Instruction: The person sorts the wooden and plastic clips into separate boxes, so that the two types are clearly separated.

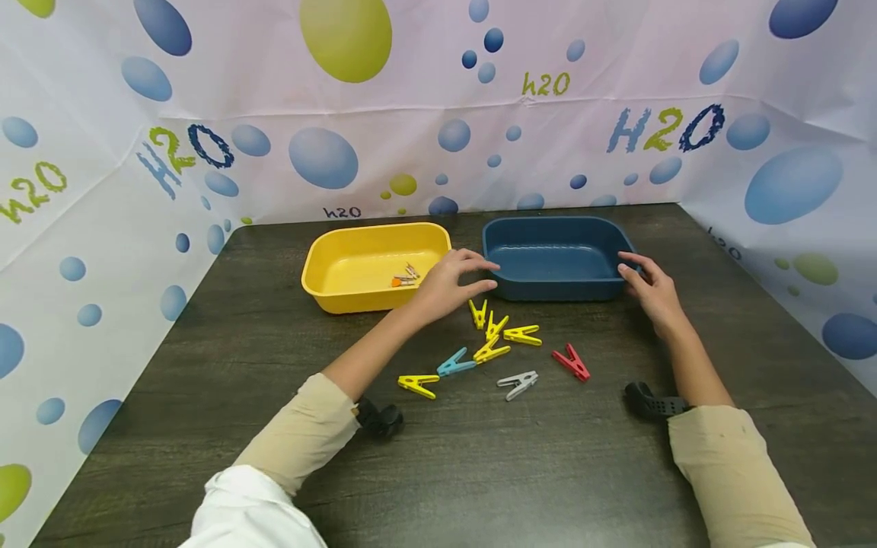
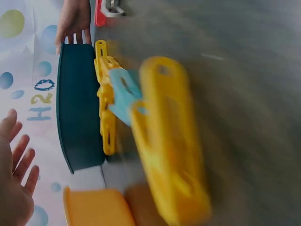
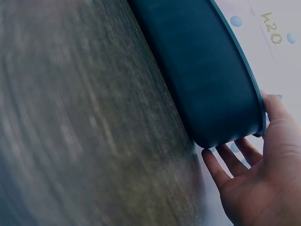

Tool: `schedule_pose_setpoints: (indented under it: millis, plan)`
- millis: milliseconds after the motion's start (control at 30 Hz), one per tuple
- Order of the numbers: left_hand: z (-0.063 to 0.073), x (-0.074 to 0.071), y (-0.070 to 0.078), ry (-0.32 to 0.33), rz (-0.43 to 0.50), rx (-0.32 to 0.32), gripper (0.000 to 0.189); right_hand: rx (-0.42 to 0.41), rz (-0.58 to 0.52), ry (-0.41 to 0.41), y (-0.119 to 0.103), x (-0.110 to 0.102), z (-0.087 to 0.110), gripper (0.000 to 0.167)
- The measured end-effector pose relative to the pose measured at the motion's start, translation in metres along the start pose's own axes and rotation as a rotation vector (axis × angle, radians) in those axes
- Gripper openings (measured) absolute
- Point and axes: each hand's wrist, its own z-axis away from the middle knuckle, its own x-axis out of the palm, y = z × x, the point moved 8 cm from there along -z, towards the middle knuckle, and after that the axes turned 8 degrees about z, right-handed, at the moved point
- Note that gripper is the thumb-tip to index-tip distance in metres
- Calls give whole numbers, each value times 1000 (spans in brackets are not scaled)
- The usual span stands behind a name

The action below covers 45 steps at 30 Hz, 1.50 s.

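My left hand [image 1: 445, 286] hovers above the gap between a yellow plastic tub [image 1: 349, 303] and a dark blue one [image 1: 558, 291]. Its fingers are spread and hold nothing; in the left wrist view it is apart from the blue tub. At the blue tub's right end is my right hand [image 1: 654, 297]. The right wrist view shows its fingertips [image 3: 209, 155] against the end wall and its thumb by the rim. Nearer lie several yellow clothespins [image 1: 522, 335], a light blue clothespin [image 1: 455, 363], a grey clothespin [image 1: 518, 383] and a red clothespin [image 1: 572, 362].
Small items [image 1: 404, 281], one orange-tipped, lie in the yellow tub; their kind is too small to tell. Behind the dark wooden table [image 1: 521, 464] hangs a white sheet [image 1: 411, 99] with printed bubbles. Black wrist mounts [image 1: 380, 418] sit on both forearms.
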Motion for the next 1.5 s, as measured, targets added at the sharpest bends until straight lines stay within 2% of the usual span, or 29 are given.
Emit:
schedule_pose_setpoints:
  millis: [200, 367, 467, 533, 567, 767, 800, 1067, 1367, 1500]
  plan:
    - [52, -19, -13, -57, 150, -54, 29, 10, 1, -4, 0, 1, 0, 53]
    - [89, -23, -29, -152, 218, -120, 31, -7, -15, 4, 0, 0, 0, 52]
    - [104, -20, -36, -205, 219, -155, 34, -19, -23, 8, -1, -1, 1, 50]
    - [112, -20, -40, -216, 215, -166, 36, -18, -16, 8, -1, -2, 0, 50]
    - [114, -21, -36, -218, 223, -176, 37, -15, -12, 6, -1, -2, 0, 51]
    - [136, -13, -44, -236, 225, -171, 40, -14, 1, -6, -1, -2, 1, 51]
    - [140, -10, -49, -242, 217, -159, 41, -18, -2, -7, -1, -1, 2, 50]
    - [152, -5, -52, -252, 194, -150, 43, -21, 11, -10, -2, 0, 3, 50]
    - [153, -1, -47, -270, 173, -104, 33, -21, 20, -18, -2, 0, 5, 52]
    - [151, -1, -47, -284, 173, -107, 31, -33, 15, -12, -3, 0, 5, 54]
